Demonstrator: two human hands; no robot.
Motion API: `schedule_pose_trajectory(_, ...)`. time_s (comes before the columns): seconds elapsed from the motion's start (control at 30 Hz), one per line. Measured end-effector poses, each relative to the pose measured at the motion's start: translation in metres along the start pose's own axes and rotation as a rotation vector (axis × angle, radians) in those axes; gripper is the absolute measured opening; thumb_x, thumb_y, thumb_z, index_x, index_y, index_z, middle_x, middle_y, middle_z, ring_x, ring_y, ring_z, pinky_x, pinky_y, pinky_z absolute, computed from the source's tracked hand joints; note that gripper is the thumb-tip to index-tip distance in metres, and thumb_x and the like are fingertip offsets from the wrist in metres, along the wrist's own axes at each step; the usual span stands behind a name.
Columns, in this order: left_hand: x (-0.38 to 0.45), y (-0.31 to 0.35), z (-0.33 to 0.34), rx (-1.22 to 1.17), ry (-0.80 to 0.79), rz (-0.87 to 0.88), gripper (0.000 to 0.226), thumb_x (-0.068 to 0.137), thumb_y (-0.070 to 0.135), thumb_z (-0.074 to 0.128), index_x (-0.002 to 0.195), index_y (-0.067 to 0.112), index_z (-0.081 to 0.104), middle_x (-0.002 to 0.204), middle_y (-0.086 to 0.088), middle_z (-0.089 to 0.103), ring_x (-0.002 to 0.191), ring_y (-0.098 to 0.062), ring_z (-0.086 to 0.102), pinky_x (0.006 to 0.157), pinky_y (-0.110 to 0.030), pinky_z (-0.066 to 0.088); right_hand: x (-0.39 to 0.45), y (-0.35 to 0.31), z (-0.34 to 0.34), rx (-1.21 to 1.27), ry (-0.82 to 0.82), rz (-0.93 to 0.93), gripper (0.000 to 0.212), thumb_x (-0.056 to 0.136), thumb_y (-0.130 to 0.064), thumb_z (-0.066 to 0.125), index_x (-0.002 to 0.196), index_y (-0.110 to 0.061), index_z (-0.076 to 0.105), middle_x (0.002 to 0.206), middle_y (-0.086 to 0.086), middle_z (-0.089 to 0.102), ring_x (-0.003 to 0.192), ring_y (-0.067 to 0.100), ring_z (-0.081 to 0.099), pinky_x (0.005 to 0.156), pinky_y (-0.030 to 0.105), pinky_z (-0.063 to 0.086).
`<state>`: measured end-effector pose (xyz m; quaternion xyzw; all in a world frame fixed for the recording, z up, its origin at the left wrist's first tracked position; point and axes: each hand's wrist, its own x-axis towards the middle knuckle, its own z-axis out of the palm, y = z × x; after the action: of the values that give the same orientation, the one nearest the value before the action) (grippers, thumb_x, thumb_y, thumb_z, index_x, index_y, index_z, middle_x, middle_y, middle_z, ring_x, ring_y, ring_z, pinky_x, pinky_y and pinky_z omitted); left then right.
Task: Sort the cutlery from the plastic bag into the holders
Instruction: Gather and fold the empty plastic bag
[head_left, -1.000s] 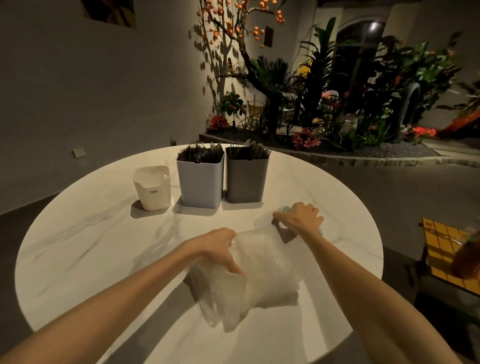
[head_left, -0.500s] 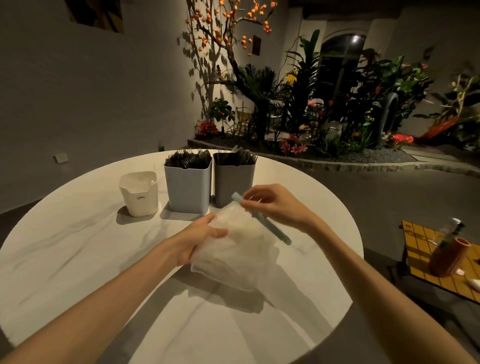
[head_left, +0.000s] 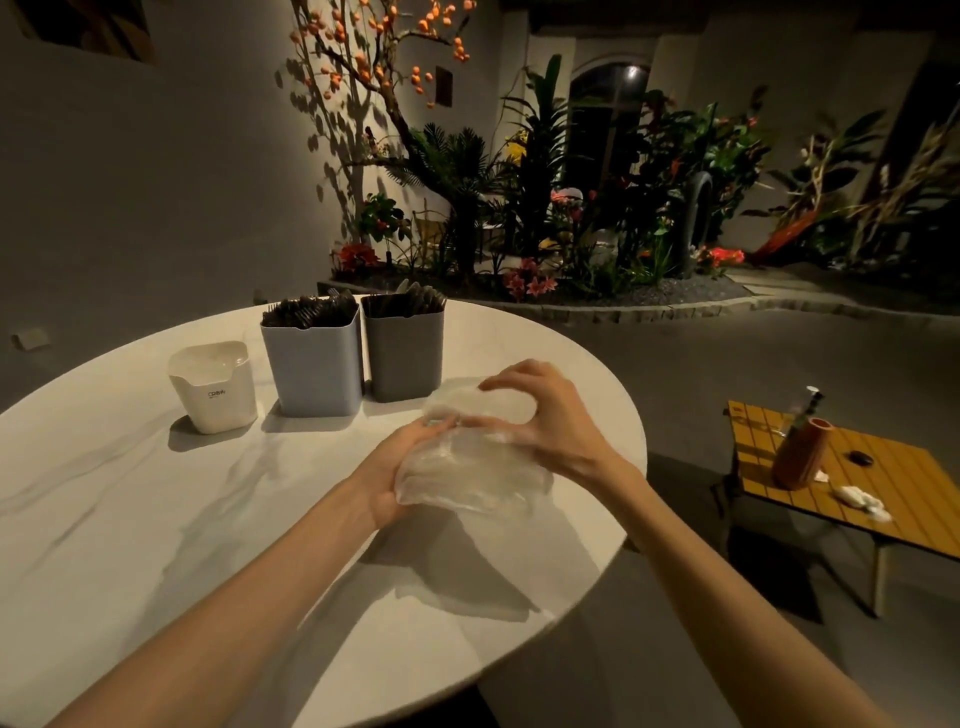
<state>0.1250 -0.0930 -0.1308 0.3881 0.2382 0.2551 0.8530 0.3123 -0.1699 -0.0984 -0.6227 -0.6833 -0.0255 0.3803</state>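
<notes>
A crumpled clear plastic bag (head_left: 467, 467) is lifted above the round white table (head_left: 130, 493), held between both hands. My left hand (head_left: 395, 467) grips its lower left side from underneath. My right hand (head_left: 550, 421) curls over its top right end. Whatever is inside the bag cannot be made out. Behind the bag stand a light blue holder (head_left: 314, 364) and a dark grey holder (head_left: 404, 353), both packed with dark cutlery. A white holder (head_left: 214, 387) stands at their left, its inside showing no cutlery.
The table's right edge (head_left: 641, 447) runs just past my right hand. A low yellow slatted side table (head_left: 883, 478) with an orange vase and small items stands on the right. A planted bed with flowers and a tree lies beyond the table.
The bag has come up off the table and been bunched between both hands. The pale blue strip my right hand pinched half a second ago is no longer visible.
</notes>
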Motion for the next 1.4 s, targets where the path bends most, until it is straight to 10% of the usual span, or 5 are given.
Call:
schedule_pose_trajectory(0.2,0.016,-0.024,0.043,0.07,-0.078,0.045,0.041,0.093,0.021,0.065,0.133,0.014,0.058,0.113,-0.012,0.07,0.097,-0.028,0.071,0.072,-0.041,0.063,-0.064,0.036,-0.069,0.723,-0.11,0.833,0.088,0.072,-0.067,0.075,0.14,-0.015,0.052,0.137,0.014,0.059,0.108,0.029,0.07,0.097,0.047,0.056)
schedule_pose_trajectory(0.7,0.05,-0.198,0.173,0.438,-0.225,-0.249,0.033,0.1,-0.004,0.046,0.123,0.007,0.066,0.096,-0.012,0.077,0.077,-0.022,0.075,0.066,-0.032,0.063,-0.305,0.093,-0.166,1.031,0.234,0.929,0.041,0.094,0.014,0.046,0.117,-0.012,0.069,0.107,0.011,0.075,0.101,0.025,0.072,0.082,0.032,0.061)
schedule_pose_trajectory(0.97,0.075,-0.301,0.174,0.482,-0.128,-0.451,0.046,0.096,0.04,0.038,0.081,0.011,0.07,0.09,-0.013,0.07,0.078,-0.029,0.068,0.068,-0.039,0.057,-0.404,0.147,-0.138,1.224,0.665,1.229,0.02,0.097,-0.014,0.046,0.088,0.001,0.055,0.098,0.02,0.058,0.091,0.032,0.063,0.068,0.039,0.061)
schedule_pose_trajectory(1.07,0.086,-0.338,0.157,0.695,-0.192,-0.545,0.06,0.092,0.063,0.048,0.097,0.012,0.078,0.094,-0.013,0.075,0.083,-0.025,0.07,0.069,-0.039,0.059,-0.439,0.165,-0.11,1.032,0.551,1.385,0.042,0.099,-0.033,0.06,0.109,0.007,0.062,0.106,0.021,0.067,0.092,0.03,0.071,0.067,0.035,0.061)
schedule_pose_trajectory(1.4,0.098,-0.467,0.074,0.953,-0.068,-0.471,0.055,0.08,-0.008,0.072,0.126,0.019,0.06,0.113,-0.017,0.065,0.088,-0.021,0.065,0.059,-0.023,0.052,-0.526,0.182,0.024,0.734,-0.096,1.55,0.044,0.073,-0.013,0.09,0.097,-0.01,0.053,0.092,0.011,0.069,0.064,0.015,0.07,0.052,0.026,0.056)
